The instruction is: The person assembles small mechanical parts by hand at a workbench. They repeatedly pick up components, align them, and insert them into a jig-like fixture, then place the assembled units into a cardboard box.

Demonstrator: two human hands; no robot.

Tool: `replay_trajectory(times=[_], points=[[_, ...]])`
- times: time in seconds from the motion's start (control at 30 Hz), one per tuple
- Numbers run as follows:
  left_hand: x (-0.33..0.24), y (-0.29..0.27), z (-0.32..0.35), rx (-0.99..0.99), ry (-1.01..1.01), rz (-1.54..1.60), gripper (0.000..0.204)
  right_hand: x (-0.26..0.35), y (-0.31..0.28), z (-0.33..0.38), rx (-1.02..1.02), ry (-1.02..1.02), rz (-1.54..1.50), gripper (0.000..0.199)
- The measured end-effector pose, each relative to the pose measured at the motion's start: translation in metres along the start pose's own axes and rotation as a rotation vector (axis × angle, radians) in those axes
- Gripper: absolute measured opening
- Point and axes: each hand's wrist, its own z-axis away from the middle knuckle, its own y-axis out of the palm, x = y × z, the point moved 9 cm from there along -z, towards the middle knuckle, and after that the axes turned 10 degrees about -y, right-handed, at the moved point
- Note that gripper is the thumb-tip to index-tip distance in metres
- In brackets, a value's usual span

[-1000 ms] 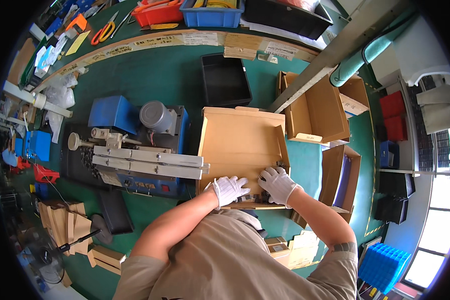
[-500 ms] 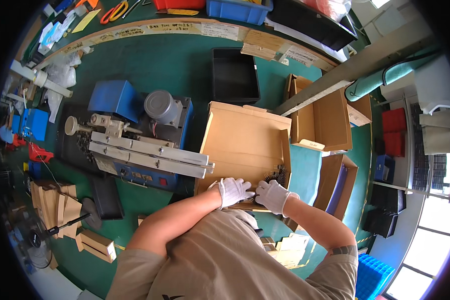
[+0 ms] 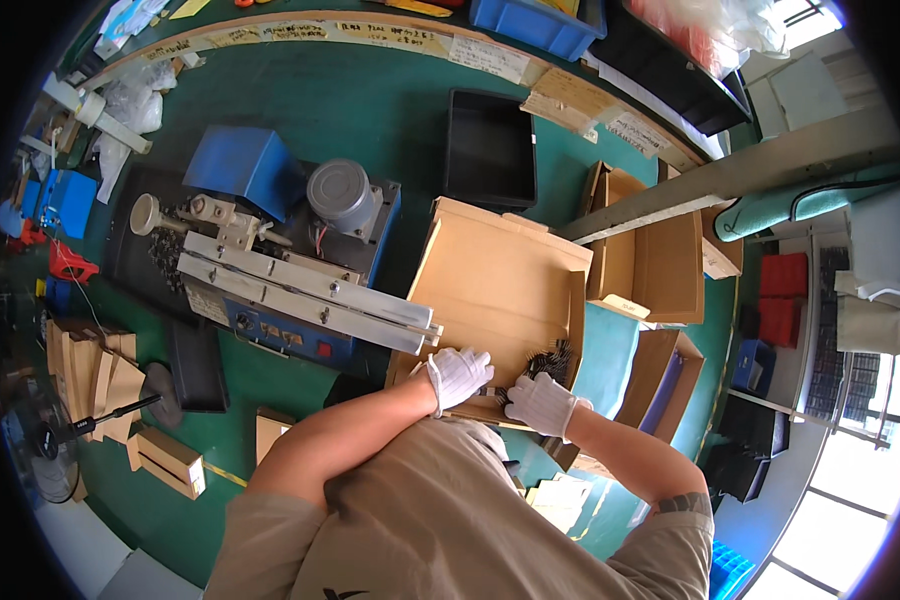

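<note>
Both my hands wear white gloves and work at the near edge of a shallow open cardboard box (image 3: 500, 270). My left hand (image 3: 460, 378) rests over the box's near left part with its fingers curled; what lies under them is hidden. To its right, my right hand (image 3: 542, 403) is closed, its fingertips down among small dark parts. A heap of thin black parts (image 3: 548, 362) lies in the box's near right corner, just beyond my right hand. More small dark pieces (image 3: 490, 393) show in the gap between the hands, too small to name.
Left of the box stands a blue bench machine (image 3: 295, 335) with long metal rails (image 3: 310, 290) reaching the box's edge. A black tray (image 3: 490, 150) lies beyond the box. Open cardboard boxes (image 3: 650, 240) and a slanted grey post (image 3: 730, 190) are on the right.
My hands have moved a little apart, opening a gap where small dark pieces show. The black heap looks flatter and more spread. The whole view has shifted and tilted slightly.
</note>
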Motion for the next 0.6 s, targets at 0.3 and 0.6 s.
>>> replay_trajectory(times=[0.3, 0.6], points=[[0.026, -0.019, 0.009, -0.099, -0.234, 0.34, 0.036, -0.003, -0.003, -0.002, 0.055, -0.04, -0.008, 0.01], [0.035, -0.023, 0.018, -0.181, -0.31, 0.558, 0.031, 0.002, 0.005, 0.003, -0.002, -0.057, 0.036, 0.015]])
